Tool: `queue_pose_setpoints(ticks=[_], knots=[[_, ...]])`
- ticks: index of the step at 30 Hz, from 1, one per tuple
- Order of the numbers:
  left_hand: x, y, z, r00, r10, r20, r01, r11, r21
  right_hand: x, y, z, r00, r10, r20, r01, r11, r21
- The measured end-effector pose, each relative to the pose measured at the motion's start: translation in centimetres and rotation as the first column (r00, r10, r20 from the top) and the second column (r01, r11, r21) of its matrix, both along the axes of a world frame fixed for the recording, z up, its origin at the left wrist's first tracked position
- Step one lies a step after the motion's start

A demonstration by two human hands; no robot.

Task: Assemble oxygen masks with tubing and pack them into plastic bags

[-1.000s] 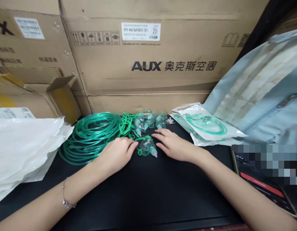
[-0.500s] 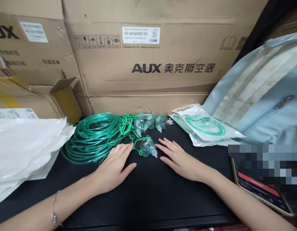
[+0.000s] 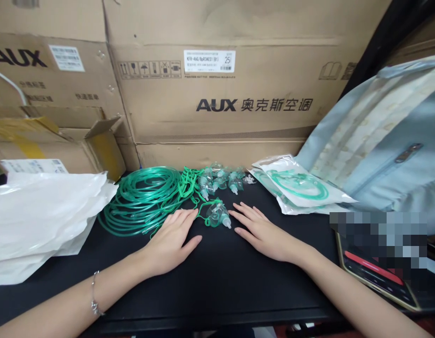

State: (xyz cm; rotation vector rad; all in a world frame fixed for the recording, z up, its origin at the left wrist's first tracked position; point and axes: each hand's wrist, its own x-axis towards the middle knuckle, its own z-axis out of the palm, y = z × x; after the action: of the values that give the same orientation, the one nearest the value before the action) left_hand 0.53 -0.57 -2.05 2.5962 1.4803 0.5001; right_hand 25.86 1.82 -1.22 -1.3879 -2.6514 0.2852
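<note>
My left hand (image 3: 173,241) lies flat on the black table, fingers stretched out, at the near edge of the coiled green tubing (image 3: 143,197). Opposite it, my right hand (image 3: 261,230) rests palm down with its fingers spread. Between the two sets of fingertips is a clear green-tinted oxygen mask (image 3: 217,215) with a whitish connector and a green elastic strap. Several similar masks (image 3: 217,177) are clustered farther back, beside a tangle of green straps (image 3: 190,184). Neither hand holds anything. Part of the tubing is hidden behind my left hand.
White pouches (image 3: 44,211) are stacked at the left, before an opened carton (image 3: 76,145). Packaged green tubing (image 3: 298,183) lies at the right, near a light blue bag (image 3: 390,155). A phone (image 3: 376,272) lies at the right edge. Large AUX cartons (image 3: 217,122) stand behind.
The view has shifted slightly, so the cartons appear lower and things at the left sit farther right. Both hands stay in place on the table.
</note>
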Motion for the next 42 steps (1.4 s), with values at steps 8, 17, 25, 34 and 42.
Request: queue_pose_setpoints(ticks=[8,17,25,34,42], knots=[[-0.03,0.07,-0.16,1.000,-0.010,-0.018,0.010,1.000,-0.007,0.01,-0.20,0.12,1.000,-0.002,0.025,0.002,1.000,-0.002],[-0.09,0.15,-0.10,0.999,-0.053,-0.005,0.053,0.998,0.039,-0.11,-0.15,0.21,0.999,-0.006,0.040,0.006,1.000,0.001],[-0.17,0.19,-0.28,0.998,-0.058,-0.011,0.058,0.996,0.065,-0.11,-0.17,0.17,0.998,-0.002,0.058,0.001,1.000,0.011],[-0.18,0.23,-0.28,0.997,-0.071,0.009,0.070,0.993,0.091,-0.14,-0.15,0.25,0.997,-0.002,0.078,0.001,1.000,0.021],[-0.22,0.22,-0.22,0.998,-0.064,0.004,0.063,0.994,0.087,-0.07,-0.20,0.15,0.997,0.003,0.073,-0.006,0.999,0.039]])
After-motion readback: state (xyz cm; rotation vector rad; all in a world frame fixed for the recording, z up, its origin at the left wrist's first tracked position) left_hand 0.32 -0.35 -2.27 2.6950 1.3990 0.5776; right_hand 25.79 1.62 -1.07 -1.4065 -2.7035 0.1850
